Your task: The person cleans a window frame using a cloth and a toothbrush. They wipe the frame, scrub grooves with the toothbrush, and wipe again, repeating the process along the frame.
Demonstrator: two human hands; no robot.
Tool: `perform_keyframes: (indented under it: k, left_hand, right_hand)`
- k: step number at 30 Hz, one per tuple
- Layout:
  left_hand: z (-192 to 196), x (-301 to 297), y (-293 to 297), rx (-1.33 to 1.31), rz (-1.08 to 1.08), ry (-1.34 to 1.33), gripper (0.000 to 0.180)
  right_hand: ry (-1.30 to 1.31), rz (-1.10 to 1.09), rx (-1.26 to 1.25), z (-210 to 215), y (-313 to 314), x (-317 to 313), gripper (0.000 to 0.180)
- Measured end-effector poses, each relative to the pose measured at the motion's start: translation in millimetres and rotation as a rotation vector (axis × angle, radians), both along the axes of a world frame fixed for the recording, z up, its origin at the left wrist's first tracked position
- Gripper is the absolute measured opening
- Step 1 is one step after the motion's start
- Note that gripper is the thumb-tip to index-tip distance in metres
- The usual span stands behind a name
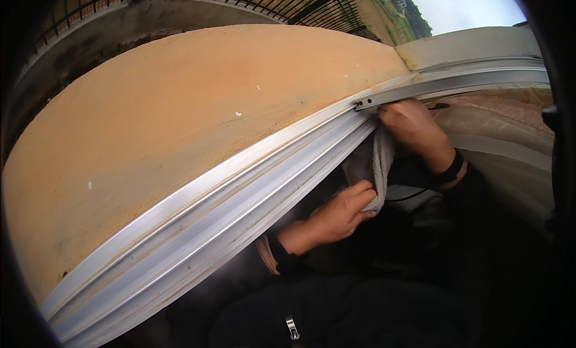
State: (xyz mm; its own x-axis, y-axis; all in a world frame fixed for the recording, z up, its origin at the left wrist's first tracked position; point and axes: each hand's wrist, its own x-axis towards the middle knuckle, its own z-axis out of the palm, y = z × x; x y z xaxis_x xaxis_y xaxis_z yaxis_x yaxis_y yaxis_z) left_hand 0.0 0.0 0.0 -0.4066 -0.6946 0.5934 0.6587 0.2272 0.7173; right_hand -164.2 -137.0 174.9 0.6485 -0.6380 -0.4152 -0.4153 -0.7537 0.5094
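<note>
A grey-white cloth (pixel 382 159) hangs in a strip between my two hands. My left hand (pixel 343 215) is closed around its lower end, thumb and fingers pinched on the folded fabric. Higher up, my right hand (pixel 415 131) is closed on the cloth's upper end, with the fingertips mostly hidden. That hand is up against the silver metal window frame (pixel 240 195), right at the corner where the grooved sill track meets the side rail (pixel 468 83). Small dark holes show in the metal beside my right fingers.
Beyond the track lies a wide orange-tan ledge (pixel 204 90) with brownish dirt along its inner edge. Outside stands a black metal fence (pixel 258 3) on a low wall. Pale curtain-like fabric (pixel 498 126) hangs at the right. My dark jacket's zipper pull (pixel 292 328) shows below.
</note>
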Motion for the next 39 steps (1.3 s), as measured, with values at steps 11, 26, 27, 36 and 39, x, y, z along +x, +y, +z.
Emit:
perform_keyframes:
  k: [11, 26, 27, 36, 39]
  left_hand:
    - [-6, 29, 7, 0.041, 0.004, 0.027, 0.027]
    - [-1, 31, 4, 0.05, -0.016, 0.14, 0.022]
    - [-2, 31, 3, 0.051, -0.025, 0.129, 0.023]
    - [-6, 30, 8, 0.011, -0.059, 0.197, 0.022]
    - [-6, 30, 10, -0.016, -0.068, 0.216, 0.021]
  right_hand:
    - [0.052, 0.033, 0.015, 2, 11, 32, 0.011]
    - [0.373, 0.079, -0.028, -7, 8, 73, 0.011]
    - [0.369, 0.014, 0.026, -6, 2, 72, 0.009]
    - [0.29, -0.14, 0.323, 11, -37, 80, 0.016]
    - [0.185, -0.093, 0.435, 14, -32, 97, 0.01]
